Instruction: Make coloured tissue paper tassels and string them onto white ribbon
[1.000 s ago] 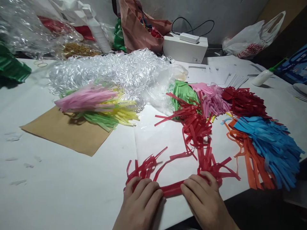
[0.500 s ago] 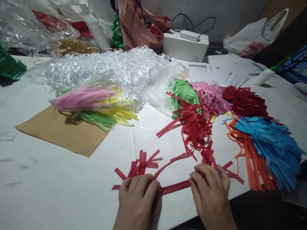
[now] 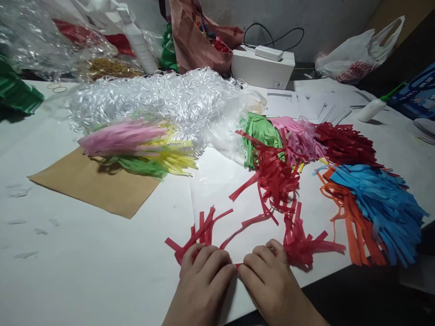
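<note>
Both hands slid together: left hand (image 3: 204,278) and right hand (image 3: 268,280) now touch, fingers (image 3: 217,259) curled tight over the red paper fringe (image 3: 299,244); hard twisting could tear its thin band.

At the near edge of the table (image 3: 84,262), the left hand (image 3: 200,285) and right hand (image 3: 272,280) touch side by side, closed over the middle of a fringed strip (image 3: 299,242) whose ends splay out beyond them. Behind left, a tassel bundle (image 3: 136,149) lies on a flat paper sheet (image 3: 91,188), with a heap of plastic film (image 3: 159,97) behind it. A tassel pile (image 3: 340,172) lies right. At the rear, an adapter (image 3: 268,53) sits on a box (image 3: 261,70), just right of a paper bag (image 3: 197,40).
</note>
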`<state>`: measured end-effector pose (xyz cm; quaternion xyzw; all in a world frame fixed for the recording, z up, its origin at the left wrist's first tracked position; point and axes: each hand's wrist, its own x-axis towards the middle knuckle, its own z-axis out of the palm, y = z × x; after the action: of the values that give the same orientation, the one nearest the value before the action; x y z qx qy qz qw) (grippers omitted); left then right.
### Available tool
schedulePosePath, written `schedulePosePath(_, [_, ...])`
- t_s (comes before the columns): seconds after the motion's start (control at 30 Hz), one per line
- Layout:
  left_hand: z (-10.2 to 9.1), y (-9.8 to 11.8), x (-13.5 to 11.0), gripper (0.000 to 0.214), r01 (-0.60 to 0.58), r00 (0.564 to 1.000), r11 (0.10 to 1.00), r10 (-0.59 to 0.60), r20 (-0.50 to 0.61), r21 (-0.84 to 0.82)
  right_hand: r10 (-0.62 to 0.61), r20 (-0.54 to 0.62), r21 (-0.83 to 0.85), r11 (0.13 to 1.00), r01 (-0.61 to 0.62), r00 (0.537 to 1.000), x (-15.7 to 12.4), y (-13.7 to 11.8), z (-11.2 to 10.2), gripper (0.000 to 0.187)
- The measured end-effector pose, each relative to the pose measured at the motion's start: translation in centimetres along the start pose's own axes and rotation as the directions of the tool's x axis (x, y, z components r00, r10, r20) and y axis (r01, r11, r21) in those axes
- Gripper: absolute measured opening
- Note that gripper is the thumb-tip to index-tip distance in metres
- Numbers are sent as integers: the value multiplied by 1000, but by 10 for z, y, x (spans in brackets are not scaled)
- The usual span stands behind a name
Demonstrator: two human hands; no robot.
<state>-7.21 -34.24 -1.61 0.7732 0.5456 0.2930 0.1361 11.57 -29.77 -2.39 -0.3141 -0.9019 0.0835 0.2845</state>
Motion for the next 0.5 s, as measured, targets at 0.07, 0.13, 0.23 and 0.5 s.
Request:
schedulePosePath(0.07, [0,0,0,21,37,999,999,-38,-24,-31,-15,49,-24,1000,16,999,-5,2,1,26])
schedulePosePath(0.13, [-2,1,0,20,78,995,996,-81,-59,-49,1,72,-39,999,2,997,-13,7,0,25])
schedulePosePath(0.23, [-7,4,0,17,71,997,997,-72,-31,-21,52,52,-43,998,-50,997,-25,17,-7,24])
schedulePosePath(0.5, [-3,11,3,15,153,988,979,-157,14,131,295,-94,-34,954,-299,951,-21,18,-17,24])
